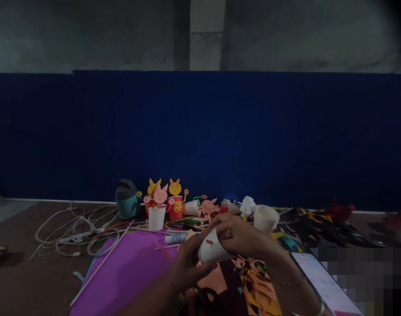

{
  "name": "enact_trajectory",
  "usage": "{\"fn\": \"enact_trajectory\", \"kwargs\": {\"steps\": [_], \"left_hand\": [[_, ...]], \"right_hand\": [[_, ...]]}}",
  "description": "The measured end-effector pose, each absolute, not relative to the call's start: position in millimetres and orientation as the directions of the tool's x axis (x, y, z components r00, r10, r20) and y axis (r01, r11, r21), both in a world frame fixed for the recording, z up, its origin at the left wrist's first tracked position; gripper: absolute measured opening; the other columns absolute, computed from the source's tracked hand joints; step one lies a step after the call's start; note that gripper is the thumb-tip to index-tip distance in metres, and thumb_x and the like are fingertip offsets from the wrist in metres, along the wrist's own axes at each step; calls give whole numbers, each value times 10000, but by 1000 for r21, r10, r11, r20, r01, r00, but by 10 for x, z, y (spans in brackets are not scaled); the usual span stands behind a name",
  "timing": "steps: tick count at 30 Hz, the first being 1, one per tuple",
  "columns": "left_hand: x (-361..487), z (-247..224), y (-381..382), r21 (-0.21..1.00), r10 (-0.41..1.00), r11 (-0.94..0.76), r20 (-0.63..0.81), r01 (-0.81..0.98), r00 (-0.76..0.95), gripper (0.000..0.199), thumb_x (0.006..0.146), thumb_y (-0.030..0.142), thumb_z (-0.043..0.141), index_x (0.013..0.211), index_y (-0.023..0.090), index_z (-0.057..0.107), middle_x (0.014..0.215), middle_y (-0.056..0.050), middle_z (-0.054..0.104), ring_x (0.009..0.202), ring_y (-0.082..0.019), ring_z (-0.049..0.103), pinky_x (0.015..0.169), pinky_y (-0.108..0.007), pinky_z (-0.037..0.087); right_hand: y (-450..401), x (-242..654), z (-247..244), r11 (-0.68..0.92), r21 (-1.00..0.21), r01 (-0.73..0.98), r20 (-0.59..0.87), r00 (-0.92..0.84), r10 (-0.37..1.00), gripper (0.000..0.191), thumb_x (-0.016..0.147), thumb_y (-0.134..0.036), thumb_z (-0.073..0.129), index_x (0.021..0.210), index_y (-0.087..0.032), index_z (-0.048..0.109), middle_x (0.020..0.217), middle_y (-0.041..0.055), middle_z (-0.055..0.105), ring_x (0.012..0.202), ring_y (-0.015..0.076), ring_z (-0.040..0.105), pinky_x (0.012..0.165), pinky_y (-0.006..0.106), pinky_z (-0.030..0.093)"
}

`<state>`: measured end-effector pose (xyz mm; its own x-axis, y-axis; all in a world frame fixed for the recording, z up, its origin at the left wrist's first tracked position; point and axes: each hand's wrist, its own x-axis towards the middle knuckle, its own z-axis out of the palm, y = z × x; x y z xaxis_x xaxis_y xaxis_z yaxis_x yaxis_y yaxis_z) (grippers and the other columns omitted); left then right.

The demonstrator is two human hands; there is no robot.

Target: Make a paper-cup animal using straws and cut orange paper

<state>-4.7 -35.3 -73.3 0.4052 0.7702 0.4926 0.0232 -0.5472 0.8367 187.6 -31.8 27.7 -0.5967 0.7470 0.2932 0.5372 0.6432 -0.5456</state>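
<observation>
Between my two hands is a white paper cup (213, 252), tilted, with a short red piece (209, 242) sticking out of its side. My left hand (190, 259) wraps around the cup's left side, thumb along its lower edge. From above and the right, my right hand (235, 232) reaches over the cup with bent fingers; its fingertips are partly hidden at the cup. Below the cup lies an orange paper sheet (215, 278). Left of my hands, a purple sheet (124, 267) covers the table, with a glue tube (176, 238) near its far edge.
Paper cups with animal faces, one white (157, 218) and one red (176, 208), stand at the back. Nearby are a teal-and-grey bottle (126, 199), tangled white cables (75, 228), a white cup (266, 218), crumpled paper (248, 206), orange scraps (261, 289) and a lit phone (322, 281).
</observation>
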Motion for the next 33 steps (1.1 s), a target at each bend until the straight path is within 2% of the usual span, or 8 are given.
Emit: {"fn": "enact_trajectory", "kwargs": {"steps": [4, 8, 15, 19, 22, 25, 27, 33], "left_hand": [[-58, -683, -358, 881, 810, -473, 441, -12, 387, 636, 694, 297, 731, 1295, 228, 532, 1072, -83, 639, 822, -207, 597, 711, -286, 495], [-67, -681, -372, 873, 804, -488, 444, 11, 395, 631, 698, 293, 726, 1295, 223, 533, 1074, -90, 641, 849, -221, 601, 737, -303, 497], [-75, -684, -386, 878, 801, -477, 445, -21, 402, 621, 713, 280, 717, 1301, 241, 520, 1097, -87, 637, 848, -213, 609, 737, -296, 505], [-36, -704, -353, 877, 822, -480, 453, -9, 344, 580, 719, 284, 711, 1267, 221, 531, 1095, -86, 637, 886, -227, 612, 739, -298, 509], [-6, -752, -331, 867, 834, -498, 475, 14, 280, 549, 730, 264, 702, 1244, 217, 517, 1131, -90, 618, 946, -238, 607, 769, -308, 511], [0, -773, -318, 847, 827, -530, 504, 46, 248, 564, 726, 218, 690, 1255, 217, 496, 1171, -97, 595, 995, -250, 594, 807, -326, 505], [-6, -764, -306, 806, 807, -580, 548, 118, 221, 576, 704, 160, 678, 1251, 220, 507, 1167, -93, 589, 1033, -261, 574, 866, -353, 480], [-16, -759, -259, 744, 776, -629, 617, 226, 132, 552, 656, 57, 608, 1181, 215, 542, 1081, -74, 599, 1017, -255, 564, 870, -374, 463]], "right_hand": [[-327, 1889, 283, 618, -458, 639, 292, -549, 783, 288, 624, -73, 567, 770, -263, 727, 1116, 37, 651, 995, 245, 601, 848, 392, 461], [-326, 1874, 236, 600, -387, 700, 328, -504, 799, 264, 615, -58, 567, 657, -263, 727, 1044, 36, 669, 984, 260, 593, 835, 408, 443], [-374, 1849, 336, 635, -538, 554, 320, -563, 762, 294, 682, -37, 550, 621, -265, 725, 1045, 10, 664, 1003, 217, 608, 841, 368, 467], [-444, 1886, 404, 598, -493, 632, 457, -396, 796, 209, 746, -182, 639, 881, -303, 745, 1111, 40, 659, 1038, 266, 589, 904, 453, 439], [-516, 1815, 398, 657, -345, 670, 466, -485, 740, 382, 702, -251, 721, 1072, -341, 686, 1268, 53, 577, 1191, 315, 477, 985, 531, 346], [-551, 1677, 366, 697, -213, 684, 476, -551, 686, 184, 737, -170, 680, 845, -304, 742, 1276, 49, 571, 1213, 313, 447, 990, 526, 313], [-547, 1590, 346, 720, -190, 667, 512, -559, 653, 173, 745, -120, 656, 749, -273, 735, 1238, 42, 597, 1177, 290, 477, 979, 495, 317], [-486, 1423, 251, 724, -357, 590, 649, -401, 647, 112, 740, -159, 699, 707, -263, 725, 1018, 14, 690, 1005, 237, 586, 934, 455, 330]]}}
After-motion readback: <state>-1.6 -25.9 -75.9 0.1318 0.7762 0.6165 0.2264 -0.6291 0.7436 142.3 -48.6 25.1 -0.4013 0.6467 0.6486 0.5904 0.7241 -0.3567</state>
